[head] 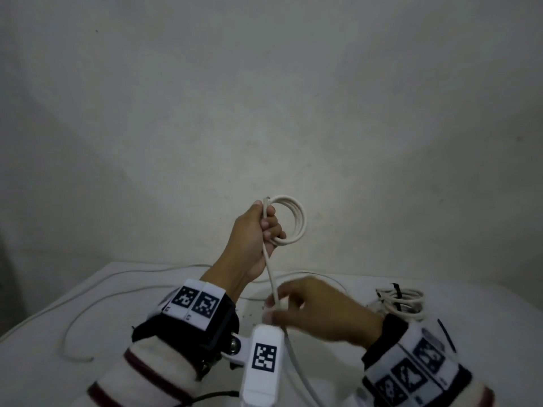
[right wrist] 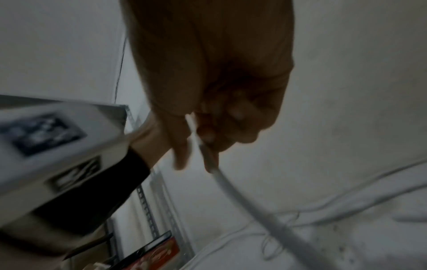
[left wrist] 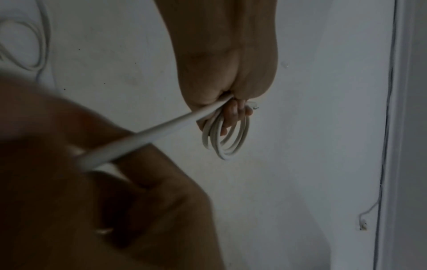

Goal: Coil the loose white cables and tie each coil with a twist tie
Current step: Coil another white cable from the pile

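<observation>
White cable loops sit clamped in the curled fingers [head: 271, 223] of the left hand [head: 252, 239], raised above the table [head: 44, 362]; the coil [head: 289, 223] stands out to the right of that fist as several stacked rings. From the underside of the fist the free run of cable [head: 271, 277] drops straight down and toward the person, into the right hand [head: 311, 306], whose thumb and fingertips pinch it just below (motion blur smears the exact fingers). So the strand's long axis runs near-vertically between the two hands, the right one being nearer the slack. The next turn, I judge, means carrying that pinched length up and round to the left fist. Beyond the right hand the cable trails off the bottom edge, and more loose cable [head: 88, 306] sprawls on the table. A tied bundle [head: 402, 302] lies at the right. No loose twist tie can be identified with confidence.
</observation>
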